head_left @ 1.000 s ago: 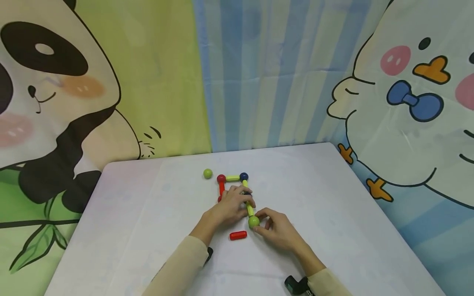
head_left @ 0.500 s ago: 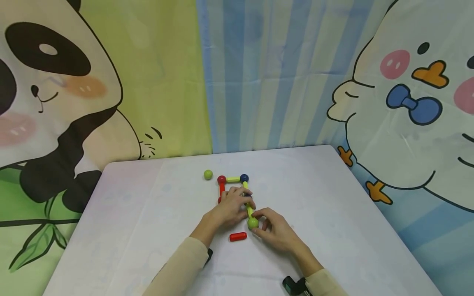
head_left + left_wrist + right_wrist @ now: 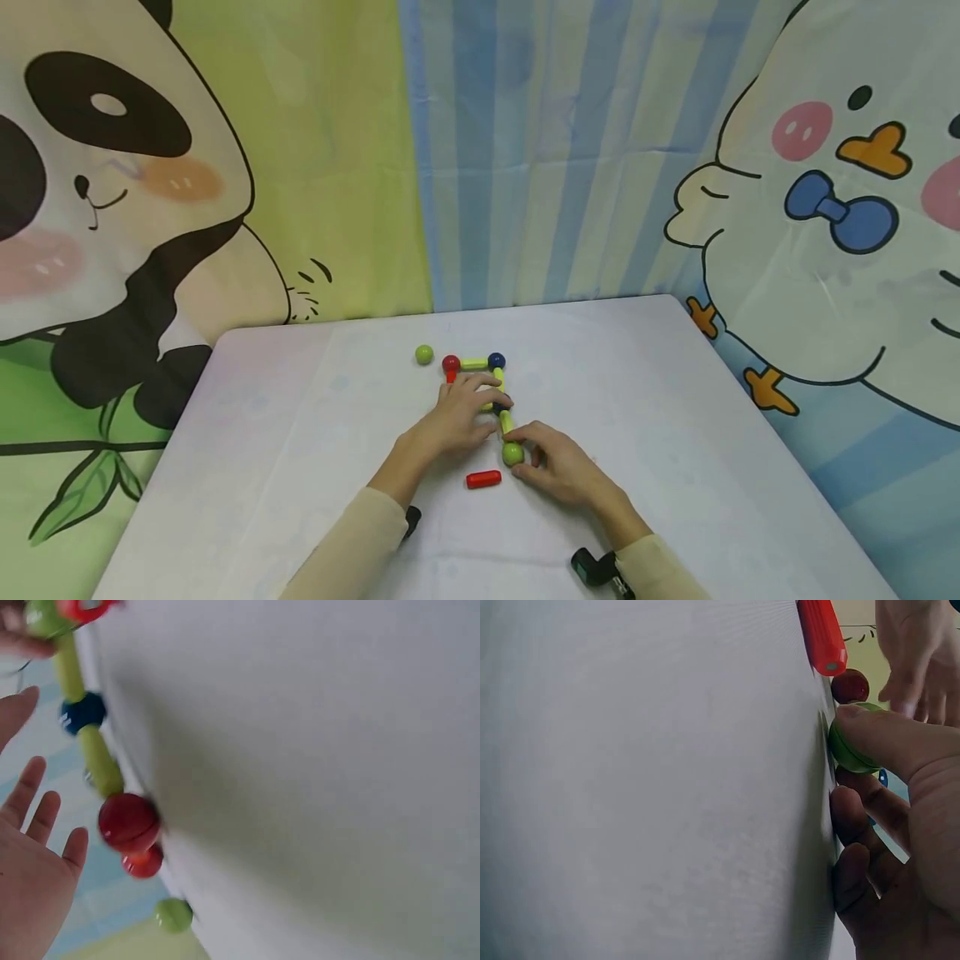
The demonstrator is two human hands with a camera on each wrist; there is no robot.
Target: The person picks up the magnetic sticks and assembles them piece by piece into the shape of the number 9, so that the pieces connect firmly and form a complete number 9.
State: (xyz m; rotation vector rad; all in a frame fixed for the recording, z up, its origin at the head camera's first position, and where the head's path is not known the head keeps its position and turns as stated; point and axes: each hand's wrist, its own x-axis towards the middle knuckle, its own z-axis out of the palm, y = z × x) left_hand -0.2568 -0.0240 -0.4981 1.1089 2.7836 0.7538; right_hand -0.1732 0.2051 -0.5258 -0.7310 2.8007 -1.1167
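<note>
Head view shows the left hand (image 3: 459, 417) now spread flatter over the rod-and-ball frame, covering the red plastic rod (image 3: 451, 376) that showed more a second ago, fingers straight and resting on the yellow-green rods (image 3: 506, 421). The right hand (image 3: 558, 467) keeps pinching the green wooden ball (image 3: 512, 453) at the chain's near end, centre of the white bench (image 3: 675, 467), so the joint looks steadied, not yet released. Right wrist view alone shows thumb and fingers (image 3: 885, 739) curled round that ball (image 3: 847, 750); left wrist view shows the open palm (image 3: 30, 862).
</note>
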